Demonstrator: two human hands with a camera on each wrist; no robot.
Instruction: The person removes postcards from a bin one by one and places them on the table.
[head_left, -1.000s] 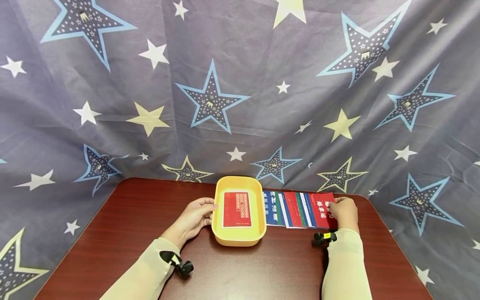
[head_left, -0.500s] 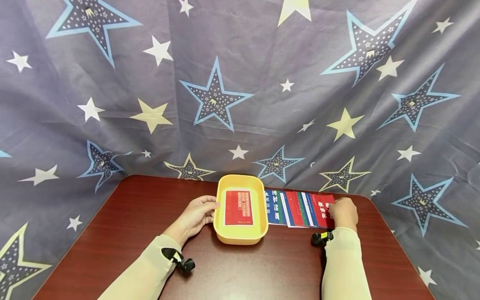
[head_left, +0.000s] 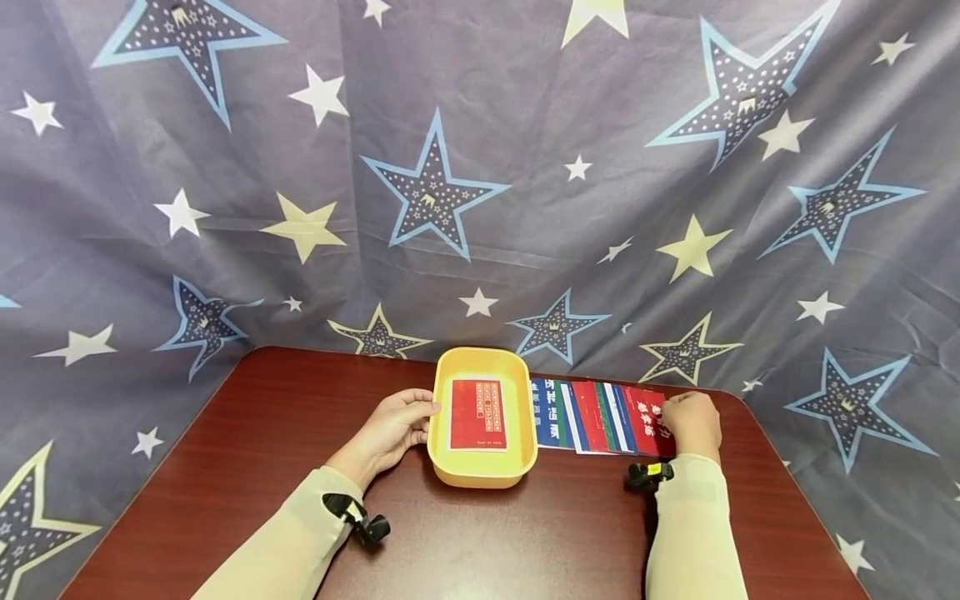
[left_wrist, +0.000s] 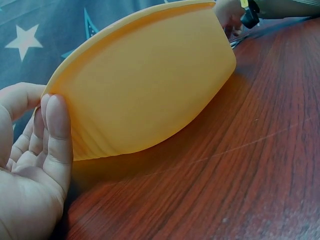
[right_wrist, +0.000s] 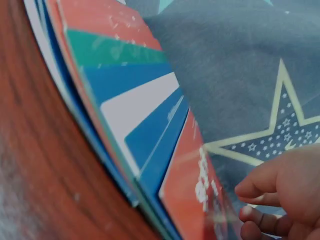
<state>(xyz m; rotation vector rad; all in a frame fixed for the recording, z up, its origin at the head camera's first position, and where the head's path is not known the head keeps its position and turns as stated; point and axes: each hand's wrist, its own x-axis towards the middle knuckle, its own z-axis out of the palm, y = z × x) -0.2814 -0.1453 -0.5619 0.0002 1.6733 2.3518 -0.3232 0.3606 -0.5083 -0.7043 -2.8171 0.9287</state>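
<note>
My left hand (head_left: 390, 429) grips the left rim of a yellow plastic tub (head_left: 483, 481), thumb over the edge and fingers along the outer wall (left_wrist: 145, 90). A red card (head_left: 480, 415) with rows of small boxed characters lies inside. To the right, overlapping cards spread in a row: a blue one (head_left: 546, 417), a red one (head_left: 592, 417) and, at the right end, a red card (head_left: 643, 412) with white characters. My right hand (head_left: 693, 423) is at that card's right edge. In the right wrist view its loosely bent fingers (right_wrist: 257, 217) show a gap between thumb and fingertips.
The cards and tub stand on a dark red wooden table (head_left: 480, 542). A grey curtain (head_left: 517, 208) with stars hangs right behind its back edge. The tub's right side meets the left end of the card row.
My right hand has shifted slightly right, uncovering more of the end red card's white characters. The left hand keeps its grip on the tub. The head view has shifted a little.
</note>
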